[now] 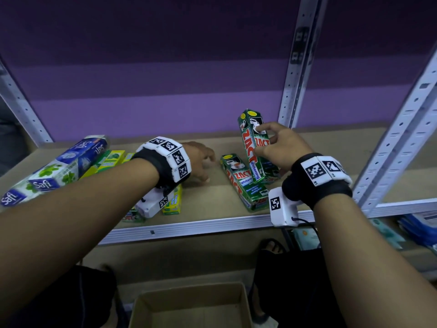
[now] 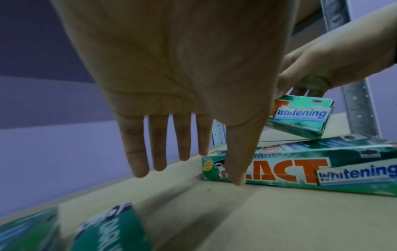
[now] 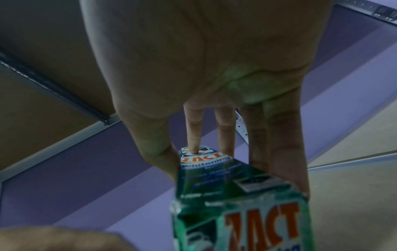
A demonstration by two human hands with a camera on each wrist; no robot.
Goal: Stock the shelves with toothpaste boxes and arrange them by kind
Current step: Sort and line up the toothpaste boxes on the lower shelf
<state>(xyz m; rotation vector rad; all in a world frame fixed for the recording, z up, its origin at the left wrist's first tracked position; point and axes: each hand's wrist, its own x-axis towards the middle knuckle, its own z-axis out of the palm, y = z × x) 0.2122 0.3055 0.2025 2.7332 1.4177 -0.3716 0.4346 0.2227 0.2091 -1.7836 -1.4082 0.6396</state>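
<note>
Two green Zact boxes [image 1: 246,183], one gripped [image 1: 254,147].

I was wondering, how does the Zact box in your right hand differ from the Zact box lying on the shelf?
The held Zact box stands steeply tilted, its top toward the purple wall; the lying Zact box rests flat on the shelf. The right hand grips the held one; the lying one is ungripped, with the left hand open beside it. Both are green, with red Zact lettering and a Whitening label.
</note>
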